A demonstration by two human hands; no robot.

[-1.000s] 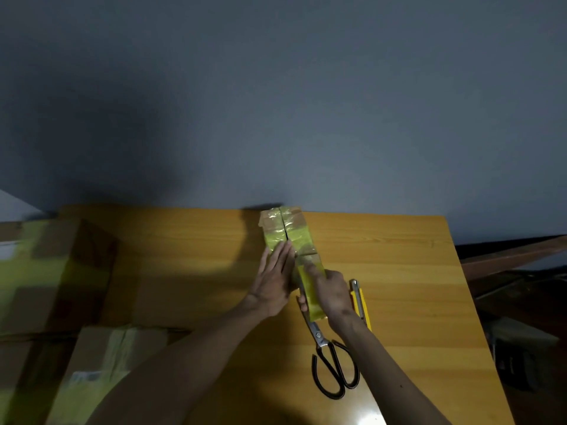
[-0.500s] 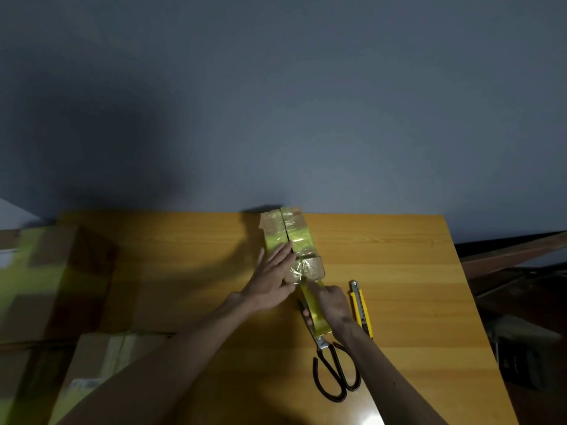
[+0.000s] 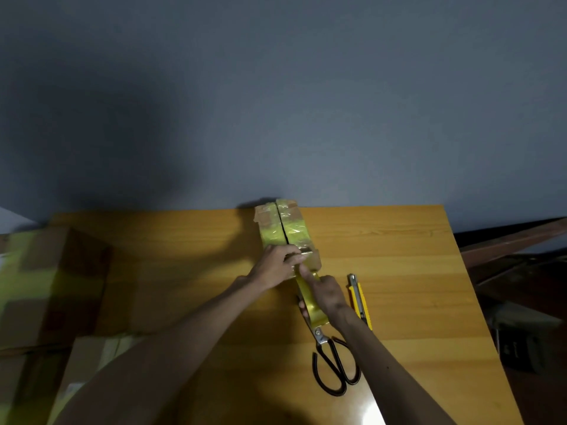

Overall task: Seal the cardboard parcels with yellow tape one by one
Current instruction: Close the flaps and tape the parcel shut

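A narrow cardboard parcel, partly covered in yellow tape with a dark seam down its top, lies at the far middle of the wooden table. My left hand rests on the parcel's near end, fingers curled over it. My right hand grips the yellow tape roll just in front of the parcel, its index finger stretched toward the parcel's near edge. A strip of tape runs from the roll up to the parcel.
Black-handled scissors lie on the table under my right forearm. A yellow utility knife lies to the right of my right hand. Taped cardboard boxes are stacked at the left, with another box in front.
My left hand slid back from flat on the parcel's top to its near end and curled. My right hand drew the tape roll toward me, away from the parcel.
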